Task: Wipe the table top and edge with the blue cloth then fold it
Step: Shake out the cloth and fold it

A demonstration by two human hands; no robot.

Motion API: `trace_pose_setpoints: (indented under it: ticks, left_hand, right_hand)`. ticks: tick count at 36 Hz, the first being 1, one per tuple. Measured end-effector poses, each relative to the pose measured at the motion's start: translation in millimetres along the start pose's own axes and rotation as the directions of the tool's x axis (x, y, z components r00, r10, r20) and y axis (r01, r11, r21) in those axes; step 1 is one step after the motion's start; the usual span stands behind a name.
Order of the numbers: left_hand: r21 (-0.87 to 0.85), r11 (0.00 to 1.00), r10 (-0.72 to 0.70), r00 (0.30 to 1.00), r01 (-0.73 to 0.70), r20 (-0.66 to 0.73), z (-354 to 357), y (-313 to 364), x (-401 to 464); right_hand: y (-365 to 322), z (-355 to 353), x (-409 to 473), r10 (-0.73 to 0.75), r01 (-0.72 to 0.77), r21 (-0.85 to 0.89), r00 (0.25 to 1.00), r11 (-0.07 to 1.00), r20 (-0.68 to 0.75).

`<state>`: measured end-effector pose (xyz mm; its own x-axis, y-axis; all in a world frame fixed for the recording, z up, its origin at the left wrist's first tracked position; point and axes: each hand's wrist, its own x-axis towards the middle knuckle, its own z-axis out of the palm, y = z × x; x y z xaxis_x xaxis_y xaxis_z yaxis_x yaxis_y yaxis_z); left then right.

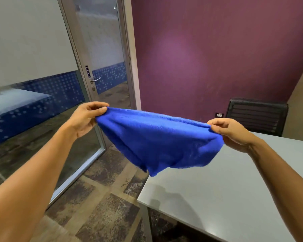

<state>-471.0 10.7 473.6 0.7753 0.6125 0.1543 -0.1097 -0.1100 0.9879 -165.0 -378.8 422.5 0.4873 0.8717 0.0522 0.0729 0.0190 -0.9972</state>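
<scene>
You're at the folding step: your left hand and right hand each pinch a corner of the blue cloth, stretched above the desk; next, bring the corners together evenly.

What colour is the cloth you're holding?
Bright blue cloth, plain, no pattern; clearest in the head view.

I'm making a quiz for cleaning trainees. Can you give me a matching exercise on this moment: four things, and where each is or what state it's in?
Things:
1. blue cloth
2. table
3. black chair
4. glass door

Places or states:
A. behind the table's far end
B. stretched in the air between both hands
C. left of the purple wall
D. bare grey top, lower right

Pairs: 1-B, 2-D, 3-A, 4-C
</scene>
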Motion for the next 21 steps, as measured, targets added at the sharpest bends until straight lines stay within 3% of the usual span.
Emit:
trace_pose_setpoints:
  ticks: [5, 10, 18, 21]
  left_hand:
    - [0.331, 0.943, -0.005, 0.995, 0.038, -0.101, 4.3, -20.6, 3.6]
    - [0.282, 0.959, 0.047, 0.976, 0.016, -0.215, 25.3, -35.0, 6.5]
    - [0.253, 0.967, 0.087, 0.96, -0.017, -0.267, 69.1, -31.1, 13.0]
    - [0.235, 0.971, 0.104, 0.953, -0.035, -0.285, 77.1, -23.8, 14.5]
  right_hand:
    - [-8.3, 6.0, 10.7, 0.012, -0.043, -0.186, 0.987, 0.982, -0.161]
    - [-7.9, 18.9, 18.6, 0.047, -0.106, -0.24, 0.97, 0.965, -0.24]
    - [-18.6, 30.0, 32.9, 0.085, -0.11, -0.048, 0.926, 0.993, -0.368]
    - [-25.0, 30.6, 35.7, 0.093, -0.098, -0.001, 0.948, 0.995, -0.305]
